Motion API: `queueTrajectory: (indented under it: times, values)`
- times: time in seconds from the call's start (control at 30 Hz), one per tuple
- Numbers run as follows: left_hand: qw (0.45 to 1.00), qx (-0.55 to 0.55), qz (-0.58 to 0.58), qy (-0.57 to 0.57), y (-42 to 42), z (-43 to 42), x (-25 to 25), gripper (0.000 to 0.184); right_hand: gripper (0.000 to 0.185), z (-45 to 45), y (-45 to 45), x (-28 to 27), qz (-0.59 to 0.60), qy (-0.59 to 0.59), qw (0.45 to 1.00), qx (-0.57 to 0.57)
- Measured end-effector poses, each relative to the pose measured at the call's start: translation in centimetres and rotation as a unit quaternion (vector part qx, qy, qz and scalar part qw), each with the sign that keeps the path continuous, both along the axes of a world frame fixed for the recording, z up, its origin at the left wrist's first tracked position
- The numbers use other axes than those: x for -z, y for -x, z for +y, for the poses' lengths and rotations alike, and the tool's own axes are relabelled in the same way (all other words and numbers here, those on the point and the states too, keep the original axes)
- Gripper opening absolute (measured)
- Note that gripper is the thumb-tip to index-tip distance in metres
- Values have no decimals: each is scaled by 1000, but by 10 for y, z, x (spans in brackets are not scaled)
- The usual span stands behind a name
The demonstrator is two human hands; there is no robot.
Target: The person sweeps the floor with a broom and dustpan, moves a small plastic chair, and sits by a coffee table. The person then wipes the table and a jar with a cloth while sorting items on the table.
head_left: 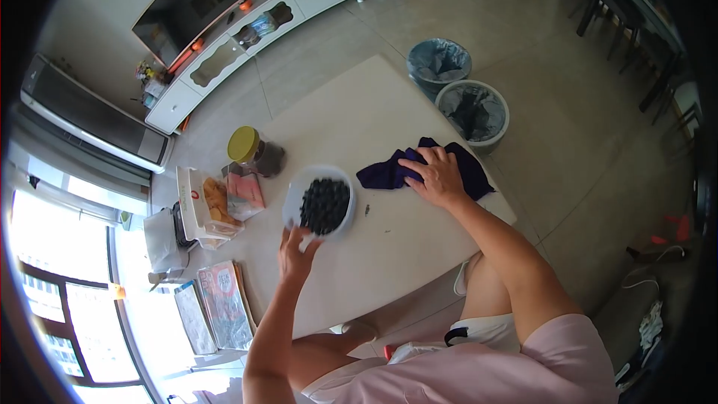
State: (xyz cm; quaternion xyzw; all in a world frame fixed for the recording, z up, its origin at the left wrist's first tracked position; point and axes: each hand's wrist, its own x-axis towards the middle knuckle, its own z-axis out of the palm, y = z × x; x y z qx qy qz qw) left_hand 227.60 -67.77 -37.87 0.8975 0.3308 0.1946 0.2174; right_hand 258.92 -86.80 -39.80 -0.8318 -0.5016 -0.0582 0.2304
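On the pale table (404, 254), a white bowl (294, 191) holds a heap of small dark berries (326, 206). My left hand (296, 253) is at the bowl's near left rim, with fingers bent and a dark bit at the fingertips that is too small to name. To the right, my right hand (436, 177) presses on a crumpled dark purple cloth (385, 172), its fingers spread over the fabric. A few small dark specks (367, 209) lie between the bowl and the cloth.
Left of the bowl stand a yellow-lidded jar (256, 151), a pink packet (244, 191) and a container of bread (215, 206). Magazines (225, 301) lie at the near left. Two lined bins (473, 111) stand beyond the table's right edge.
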Motion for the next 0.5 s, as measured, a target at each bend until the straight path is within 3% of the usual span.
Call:
queueTrajectory:
  times: [0.03, 0.13, 0.23, 0.33, 0.37, 0.5]
  values:
    - [1000, -2, -6, 20, 23, -1, 4, 37, 37, 2, -2, -1, -1, 1, 1000, 0]
    - [996, 25, -20, 81, 74, 1, 14, 61, 37, 12, -7, 3, -5, 8, 1000, 7]
    - [993, -16, -75, 88, 89, 1, 41, 103, 39, 46, -36, 9, -26, -9, 999, 25]
    - [997, -5, -72, 6, 81, -6, 49, 130, 38, 92, -69, 11, -36, 10, 997, 71]
    - [997, -14, -82, 3, 83, -3, 58, 131, 38, 111, -83, 10, -41, 26, 994, 96]
    - [997, -47, 65, 3, 76, -3, 35, 118, 41, 192, -136, 15, -62, 60, 978, 192]
